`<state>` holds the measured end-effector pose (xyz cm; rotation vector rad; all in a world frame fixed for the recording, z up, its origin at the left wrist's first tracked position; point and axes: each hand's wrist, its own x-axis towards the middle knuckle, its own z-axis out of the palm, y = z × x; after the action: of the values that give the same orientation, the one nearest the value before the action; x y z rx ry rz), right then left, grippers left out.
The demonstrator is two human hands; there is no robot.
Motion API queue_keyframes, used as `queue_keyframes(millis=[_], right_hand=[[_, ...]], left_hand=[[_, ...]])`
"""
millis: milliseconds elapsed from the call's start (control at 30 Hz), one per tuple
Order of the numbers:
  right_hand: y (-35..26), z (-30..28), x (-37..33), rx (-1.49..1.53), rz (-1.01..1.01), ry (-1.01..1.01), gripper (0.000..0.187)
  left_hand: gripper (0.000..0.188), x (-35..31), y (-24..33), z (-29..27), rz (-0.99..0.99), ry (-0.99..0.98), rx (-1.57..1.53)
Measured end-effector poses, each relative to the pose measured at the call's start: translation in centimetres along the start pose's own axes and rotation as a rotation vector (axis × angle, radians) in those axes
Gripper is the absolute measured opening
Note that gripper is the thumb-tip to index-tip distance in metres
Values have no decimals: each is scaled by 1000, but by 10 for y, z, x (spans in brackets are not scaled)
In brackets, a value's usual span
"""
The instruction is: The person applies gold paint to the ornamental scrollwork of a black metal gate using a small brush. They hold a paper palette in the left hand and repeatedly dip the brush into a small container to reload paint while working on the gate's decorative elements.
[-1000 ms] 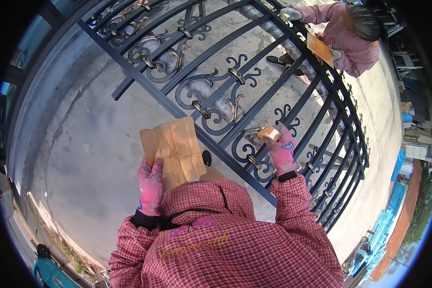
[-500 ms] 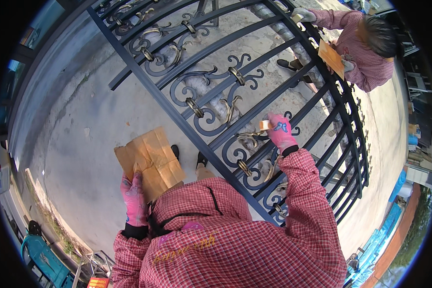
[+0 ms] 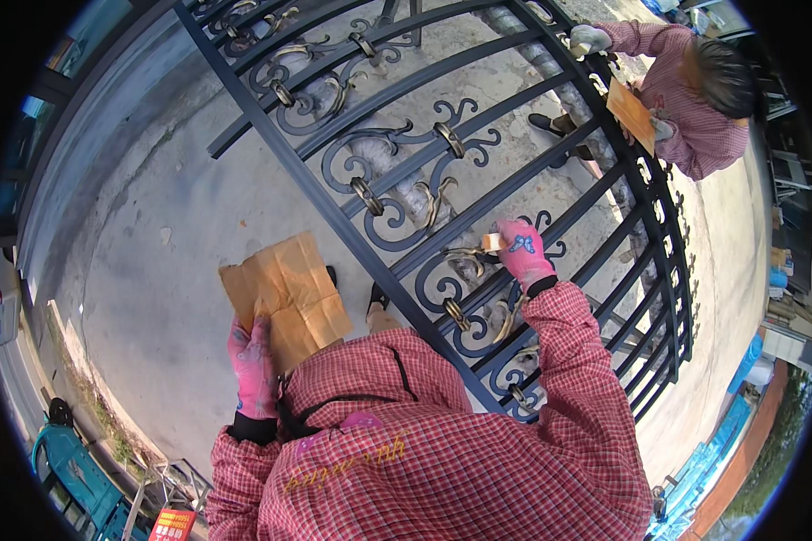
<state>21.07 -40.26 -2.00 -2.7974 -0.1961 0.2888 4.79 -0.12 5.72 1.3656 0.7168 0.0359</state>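
Gloved in pink, the right hand is closed around a small pale tan block, perhaps a sanding pad, and presses it against a scroll of the black wrought-iron gate. The block pokes out of the fist toward the gate's nearer edge; it is too small to read a long axis. The gate's own long bars run from near the person's chest up and away to the right, with curled scrollwork and brass-coloured collars between them.

On the near side of the gate, away from the scrollwork, the left hand, also in a pink glove, grips the lower edge of a creased sheet of brown cardboard, fingers wrapped around it. The sheet is roughly rectangular, with its long axis running up and away from the hand toward the gate, and its top edge stops just short of the gate's frame bar. It hangs over the concrete ground.

At the far end of the gate, a second person in a similar checked shirt holds an orange-brown flat board against the bars. Well clear of the gate, at the lower edge of the view, sits a small red rectangular sign beside a teal vehicle.
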Motion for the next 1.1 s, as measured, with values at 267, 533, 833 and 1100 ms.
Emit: queue_keyframes(millis=[267,533,833,1100], right_hand=[[-26,16,-9,66,19,-37,29],[-39,20,-7,-45,2,-35,26],[-51,24,-6,63,166,-31,28],[-45,33,-19,31,170,42,26]], left_hand=[[33,0,-4,-3,-9,3,46],[34,1,-5,-4,8,13,20],[34,4,-8,-2,21,9,-15],[34,4,-8,-1,26,13,3]])
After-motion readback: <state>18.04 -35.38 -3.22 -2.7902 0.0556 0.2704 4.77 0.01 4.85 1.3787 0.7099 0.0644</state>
